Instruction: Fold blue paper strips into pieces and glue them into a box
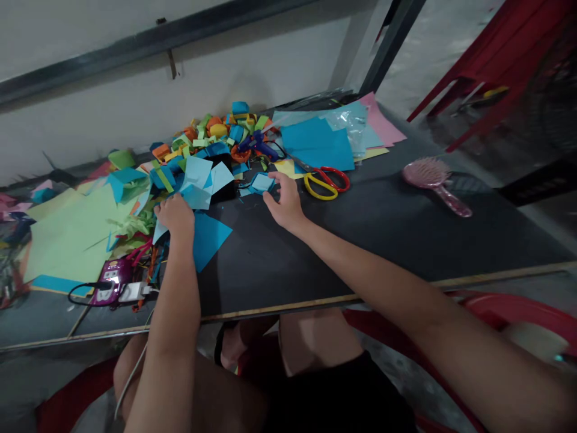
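Note:
My left hand point(177, 215) rests knuckles-up on a blue paper sheet point(208, 238) beside folded light-blue paper pieces point(198, 180); its fingers are curled under and hidden. My right hand point(283, 203) reaches forward on the dark table point(387, 240), its fingertips touching a small folded blue paper piece point(262, 182). Behind both hands lies a heap of coloured folded paper bits point(211, 135) with a blue glue gun point(259, 144) on it.
Scissors with yellow and red handles point(325, 182) lie right of my right hand. A pink hairbrush point(435, 180) sits further right. Green paper sheets point(76, 231), a purple power strip point(110, 279) with a plug, blue and pink sheets point(324, 141), and red chairs point(496, 66) surround the table.

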Demonstrator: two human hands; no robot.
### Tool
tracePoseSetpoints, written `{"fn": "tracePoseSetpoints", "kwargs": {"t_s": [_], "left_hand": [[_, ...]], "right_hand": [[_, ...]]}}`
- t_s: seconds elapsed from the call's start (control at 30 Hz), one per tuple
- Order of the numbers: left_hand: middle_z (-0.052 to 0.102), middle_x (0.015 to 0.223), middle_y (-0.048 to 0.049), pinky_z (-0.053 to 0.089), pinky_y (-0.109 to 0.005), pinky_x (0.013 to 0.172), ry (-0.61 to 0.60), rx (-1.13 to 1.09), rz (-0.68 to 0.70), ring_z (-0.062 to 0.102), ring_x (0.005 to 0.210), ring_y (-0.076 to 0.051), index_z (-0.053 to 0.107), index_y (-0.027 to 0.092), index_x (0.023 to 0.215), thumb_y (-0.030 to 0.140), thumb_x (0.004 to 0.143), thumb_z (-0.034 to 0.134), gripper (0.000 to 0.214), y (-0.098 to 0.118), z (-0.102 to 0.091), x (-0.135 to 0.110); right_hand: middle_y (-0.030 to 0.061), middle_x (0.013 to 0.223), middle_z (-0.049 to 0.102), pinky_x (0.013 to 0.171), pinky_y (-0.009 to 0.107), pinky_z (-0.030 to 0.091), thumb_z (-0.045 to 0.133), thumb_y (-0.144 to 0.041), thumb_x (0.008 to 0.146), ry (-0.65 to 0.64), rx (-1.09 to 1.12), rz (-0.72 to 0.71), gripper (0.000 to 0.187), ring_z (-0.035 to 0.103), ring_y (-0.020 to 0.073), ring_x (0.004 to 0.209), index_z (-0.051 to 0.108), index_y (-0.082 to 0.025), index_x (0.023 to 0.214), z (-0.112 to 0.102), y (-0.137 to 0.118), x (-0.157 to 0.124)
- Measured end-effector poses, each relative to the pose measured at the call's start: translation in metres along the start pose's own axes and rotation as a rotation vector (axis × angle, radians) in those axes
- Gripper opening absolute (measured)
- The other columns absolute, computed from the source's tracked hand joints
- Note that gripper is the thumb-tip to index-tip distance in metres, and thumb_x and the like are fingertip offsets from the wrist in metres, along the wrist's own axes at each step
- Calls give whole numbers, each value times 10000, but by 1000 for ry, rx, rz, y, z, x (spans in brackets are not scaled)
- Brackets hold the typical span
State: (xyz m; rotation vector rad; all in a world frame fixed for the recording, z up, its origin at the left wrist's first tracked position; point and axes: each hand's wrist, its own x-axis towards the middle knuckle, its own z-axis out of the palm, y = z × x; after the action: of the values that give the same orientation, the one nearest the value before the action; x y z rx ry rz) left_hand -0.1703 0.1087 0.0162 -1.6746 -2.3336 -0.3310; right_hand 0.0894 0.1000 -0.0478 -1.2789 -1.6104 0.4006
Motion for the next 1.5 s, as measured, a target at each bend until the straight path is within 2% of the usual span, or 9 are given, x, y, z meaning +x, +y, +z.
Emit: {"fn": "tracePoseSetpoints", "kwargs": {"t_s": [0.2, 0.4, 0.5, 0.63, 0.73, 0.83, 0.93, 1.1, 1.5], "left_hand": [[684, 1108, -143, 357, -516, 993, 174, -207, 476, 550, 1139, -325, 646, 217, 1216, 243, 970, 356, 382, 35, -32, -22], [654, 804, -148, 417, -467, 877, -34, -317, 882, 580, 981, -308, 711, 162, 1002, 231, 939, 449, 278, 85, -16, -68], [653, 791, -155, 437, -452, 861, -123, -279, 1010, 588, 974, -311, 716, 129, 815, 189, 882, 522, 214, 98, -3, -81], [685, 937, -149, 473, -428, 910, -246, -392, 1124, 594, 1046, -296, 736, 123, 882, 393, 869, 603, 301, 90, 3, -73], [646, 1244, -106, 448, -429, 1019, -344, -527, 1050, 557, 1192, -276, 739, 186, 1031, 473, 891, 553, 370, 73, 4, -56], [667, 1256, -54, 479, -392, 1004, -533, -635, 951, 612, 1147, -237, 760, 220, 978, 513, 942, 426, 446, 62, 2, -43], [724, 1147, -44, 515, -371, 958, -568, -732, 808, 654, 1088, -234, 768, 224, 918, 505, 914, 485, 399, 61, -1, -40], [764, 917, -40, 563, -328, 799, -520, -745, 523, 705, 868, -211, 760, 206, 893, 365, 768, 715, 207, 68, -2, -47], [751, 855, -36, 569, -310, 769, -647, -743, 439, 693, 802, -177, 734, 209, 1031, 304, 723, 752, 322, 65, 4, -41]], "right_hand": [[136, 1346, 522, 994, 503, 487, 542, -328, 831, 19, -2, -202, 553, 487, 299, 1256, 426, -235, 1363, -22, -24, -1], [63, 1370, 551, 1086, 516, 403, 585, -208, 816, -142, -149, -422, 463, 515, 297, 1239, 584, -272, 1274, -67, -48, -16], [73, 1113, 701, 904, 477, 518, 575, -218, 830, -344, -178, -554, 279, 629, 266, 1004, 701, -236, 1079, -72, -30, -21], [71, 932, 747, 811, 416, 529, 515, -238, 883, -405, -188, -554, 237, 652, 231, 880, 744, -233, 945, -69, -1, -15], [64, 928, 755, 773, 357, 516, 564, -273, 860, -412, -112, -408, 199, 663, 215, 878, 752, -218, 897, -72, 11, -4], [57, 831, 749, 649, 281, 485, 668, -338, 791, -493, 9, -153, 218, 663, 177, 737, 760, -188, 920, -76, 16, 3], [44, 740, 725, 580, 256, 434, 682, -380, 786, -525, 26, -5, 242, 612, 142, 622, 769, -180, 890, -78, 16, 4], [25, 652, 672, 544, 255, 391, 691, -379, 796, -477, -79, 82, 230, 560, 130, 572, 775, -189, 894, -72, 9, 2], [38, 731, 697, 571, 281, 426, 777, -344, 706, -441, -121, 175, 253, 573, 141, 610, 772, -190, 906, -73, 8, 2]]}}
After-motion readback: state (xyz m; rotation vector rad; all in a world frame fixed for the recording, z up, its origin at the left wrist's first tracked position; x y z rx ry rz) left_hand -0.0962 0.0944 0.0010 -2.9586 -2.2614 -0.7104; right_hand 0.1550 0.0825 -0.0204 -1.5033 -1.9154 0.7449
